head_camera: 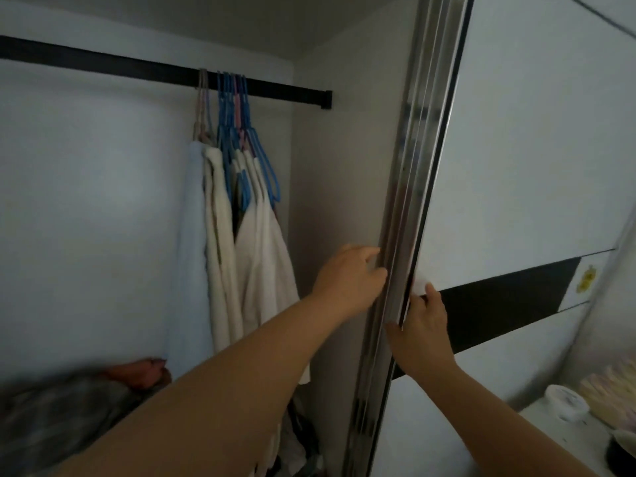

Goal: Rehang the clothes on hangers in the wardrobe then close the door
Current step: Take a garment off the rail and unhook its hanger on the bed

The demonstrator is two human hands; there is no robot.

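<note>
Both hands are at the metal edge of the sliding wardrobe door (409,215), which stands open at the right of the wardrobe opening. The left hand (351,280) reaches in from the wardrobe side, its fingers curled against the inner face of the door's silver edge strip; they disappear behind the strip, so how far they wrap round it cannot be told. The right hand (423,328) is on the outer side of the same edge, lower down, its thumb lying along the strip and its fingers pressed to the door's front face where a black band (509,304) crosses the white panel.

Left of the door, inside the wardrobe, a black rail (137,68) runs across the back wall. Near the rail's end closest to the door hangs a tight bunch of hangers (234,108) (mostly blue, a few pinkish), carrying pale clothes (241,263): one light blue piece farthest from the door, then white and cream ones. Below and well left of the door, a blurred heap of grey and reddish fabric (79,404) lies at the wardrobe's bottom.

To the right of the door, low down, a counter (550,428) holds a round white tub (566,404).
</note>
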